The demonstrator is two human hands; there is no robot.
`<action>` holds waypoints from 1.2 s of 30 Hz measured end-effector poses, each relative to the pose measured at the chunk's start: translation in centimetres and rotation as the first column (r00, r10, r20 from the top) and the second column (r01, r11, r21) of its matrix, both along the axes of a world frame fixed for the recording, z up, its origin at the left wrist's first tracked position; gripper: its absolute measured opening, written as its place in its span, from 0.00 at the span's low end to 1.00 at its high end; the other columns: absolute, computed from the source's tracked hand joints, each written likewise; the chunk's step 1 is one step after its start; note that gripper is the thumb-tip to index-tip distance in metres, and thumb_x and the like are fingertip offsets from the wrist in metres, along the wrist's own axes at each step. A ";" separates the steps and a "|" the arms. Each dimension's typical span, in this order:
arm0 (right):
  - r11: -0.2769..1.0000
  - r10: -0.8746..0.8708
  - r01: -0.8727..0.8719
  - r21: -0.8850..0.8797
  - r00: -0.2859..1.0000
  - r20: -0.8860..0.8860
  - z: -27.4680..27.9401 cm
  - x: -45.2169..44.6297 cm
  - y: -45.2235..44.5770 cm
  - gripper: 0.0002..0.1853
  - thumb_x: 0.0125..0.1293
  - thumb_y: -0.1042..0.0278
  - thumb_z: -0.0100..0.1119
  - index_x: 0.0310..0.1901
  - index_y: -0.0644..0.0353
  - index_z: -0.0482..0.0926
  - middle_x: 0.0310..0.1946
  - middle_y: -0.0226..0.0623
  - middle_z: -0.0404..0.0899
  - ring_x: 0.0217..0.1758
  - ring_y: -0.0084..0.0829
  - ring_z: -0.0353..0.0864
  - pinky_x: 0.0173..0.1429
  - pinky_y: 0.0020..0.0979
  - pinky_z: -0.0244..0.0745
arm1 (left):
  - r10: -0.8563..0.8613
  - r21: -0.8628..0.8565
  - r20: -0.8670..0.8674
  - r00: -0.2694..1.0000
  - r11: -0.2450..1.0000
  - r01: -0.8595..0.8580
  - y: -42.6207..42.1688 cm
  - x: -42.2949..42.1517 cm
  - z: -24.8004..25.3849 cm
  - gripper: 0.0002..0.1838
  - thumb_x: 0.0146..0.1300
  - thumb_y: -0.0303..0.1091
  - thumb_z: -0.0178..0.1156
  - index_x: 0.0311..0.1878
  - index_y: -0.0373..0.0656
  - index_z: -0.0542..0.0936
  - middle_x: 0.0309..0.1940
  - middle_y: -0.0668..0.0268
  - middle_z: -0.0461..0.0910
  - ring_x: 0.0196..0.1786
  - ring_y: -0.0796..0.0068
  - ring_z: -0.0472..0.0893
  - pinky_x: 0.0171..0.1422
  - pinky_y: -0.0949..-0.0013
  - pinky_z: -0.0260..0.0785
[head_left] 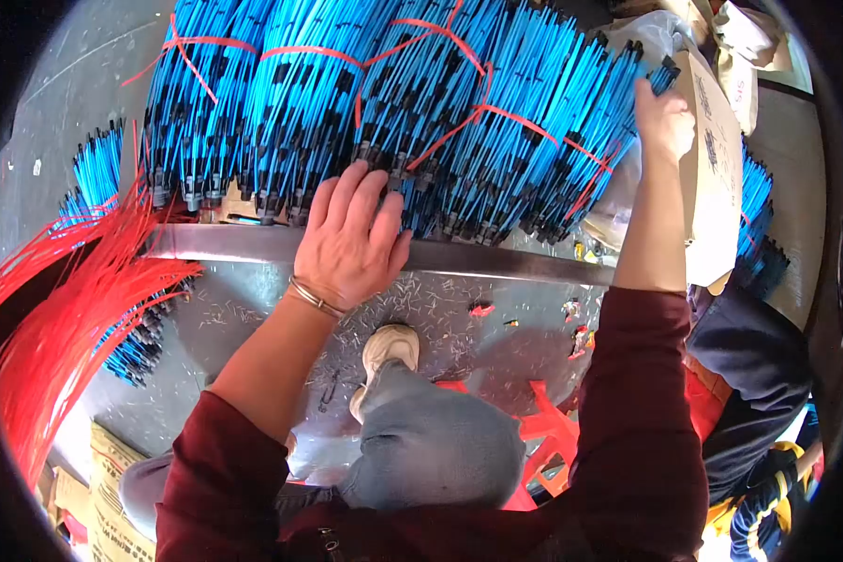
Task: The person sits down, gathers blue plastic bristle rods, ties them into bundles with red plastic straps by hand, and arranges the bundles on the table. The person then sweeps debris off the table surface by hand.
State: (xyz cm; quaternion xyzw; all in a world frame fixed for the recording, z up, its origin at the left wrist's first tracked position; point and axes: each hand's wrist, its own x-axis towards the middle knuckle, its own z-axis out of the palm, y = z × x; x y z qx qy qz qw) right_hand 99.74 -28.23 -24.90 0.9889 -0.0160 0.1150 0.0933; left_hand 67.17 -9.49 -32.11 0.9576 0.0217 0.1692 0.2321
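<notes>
Large bundles of thin blue cables [309, 84] with black and grey ends lie side by side on the table, bound with red ties [525, 122]. My left hand [348, 239] rests palm down at the table's metal edge [225, 242]. Its fingers are stretched out, and their tips touch the cable ends of a middle bundle. At the far right, the curled fingers of my right hand [667, 124] close on the upper end of the rightmost blue cable bundle [618, 103]. Part of that grip is hidden behind the hand.
Long red strips [75, 318] hang over the table edge at left. A cardboard box [712, 178] and clear plastic [656, 37] stand beside my right arm. More cable bundles lie at both sides. A red stool [553, 436] and another person's legs [754, 356] are at lower right.
</notes>
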 end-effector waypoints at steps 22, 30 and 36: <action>0.680 0.254 -0.711 0.177 0.455 0.853 21.8 -14.2 -2.8 0.26 0.43 0.51 0.66 0.32 0.71 0.77 0.30 0.50 0.79 0.31 0.38 0.80 0.40 0.35 0.75 | -0.036 -0.601 0.204 0.978 0.784 0.154 2.3 -3.1 8.1 0.21 0.55 0.35 0.62 0.48 0.33 0.70 0.42 0.57 0.73 0.47 0.65 0.74 0.54 0.69 0.65; 0.466 0.334 -0.856 0.225 0.405 0.851 23.6 -13.5 -0.9 0.23 0.44 0.59 0.67 0.37 0.71 0.77 0.32 0.46 0.80 0.33 0.33 0.79 0.40 0.30 0.75 | -0.061 -0.656 0.054 0.997 0.751 0.082 3.3 -2.3 7.9 0.27 0.57 0.44 0.60 0.53 0.35 0.69 0.46 0.56 0.74 0.50 0.66 0.73 0.57 0.66 0.63; -0.008 0.292 -0.663 0.749 0.714 0.636 19.4 -15.9 4.7 0.18 0.48 0.68 0.65 0.38 0.71 0.77 0.30 0.44 0.78 0.34 0.33 0.79 0.38 0.29 0.75 | -0.198 -0.918 0.015 0.980 0.387 0.092 3.9 -1.4 8.6 0.38 0.59 0.52 0.55 0.64 0.35 0.57 0.59 0.56 0.66 0.64 0.68 0.63 0.64 0.68 0.56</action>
